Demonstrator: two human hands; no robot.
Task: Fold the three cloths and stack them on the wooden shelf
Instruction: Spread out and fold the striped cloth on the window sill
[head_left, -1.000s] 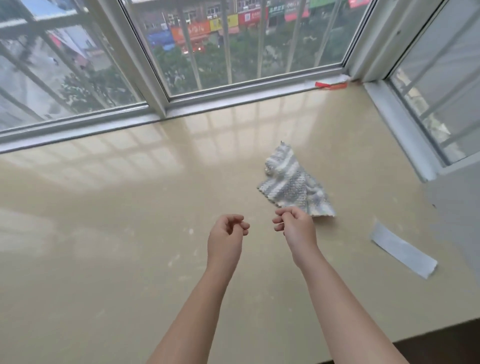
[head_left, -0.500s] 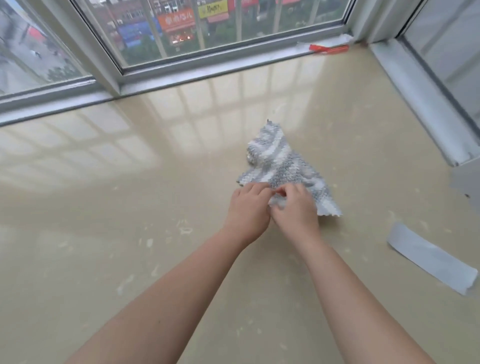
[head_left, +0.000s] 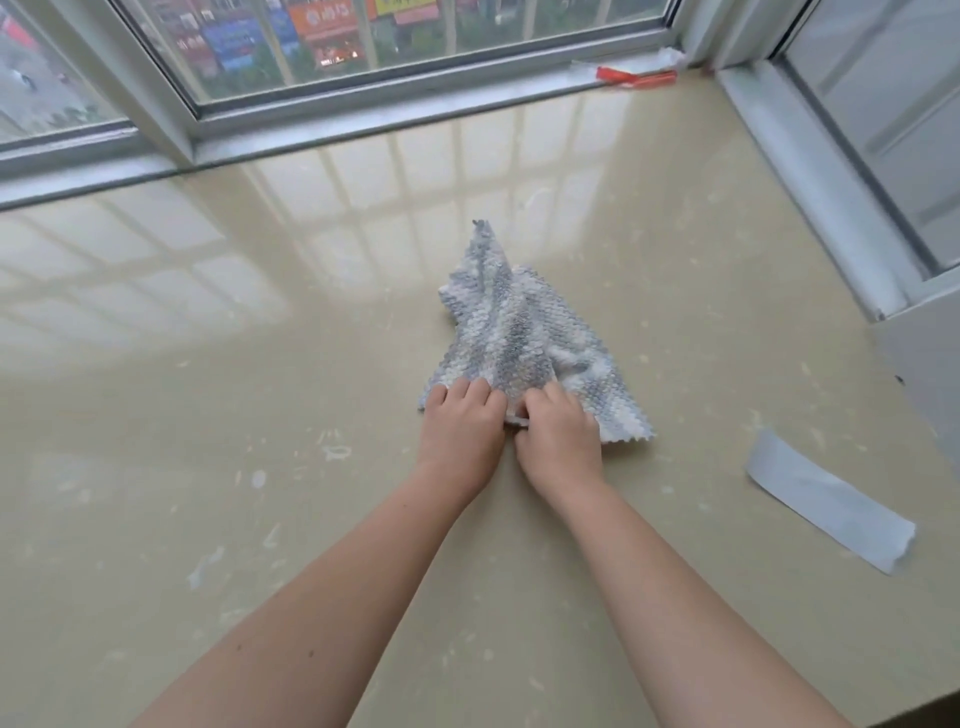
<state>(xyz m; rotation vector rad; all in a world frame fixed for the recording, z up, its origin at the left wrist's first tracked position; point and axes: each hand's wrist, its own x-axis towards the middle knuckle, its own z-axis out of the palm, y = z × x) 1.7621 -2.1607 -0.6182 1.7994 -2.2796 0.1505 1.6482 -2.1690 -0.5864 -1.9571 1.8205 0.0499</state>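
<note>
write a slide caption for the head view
Crumpled grey-and-white cloth on a glossy beige sill, its near edge gripped by the left hand and right hand

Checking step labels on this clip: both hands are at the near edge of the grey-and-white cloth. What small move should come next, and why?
Probably draw the hands apart along that edge to spread the cloth flat. The left hand and right hand pinch it side by side, and it lies crumpled, bunched toward a peak at its far end.
</note>
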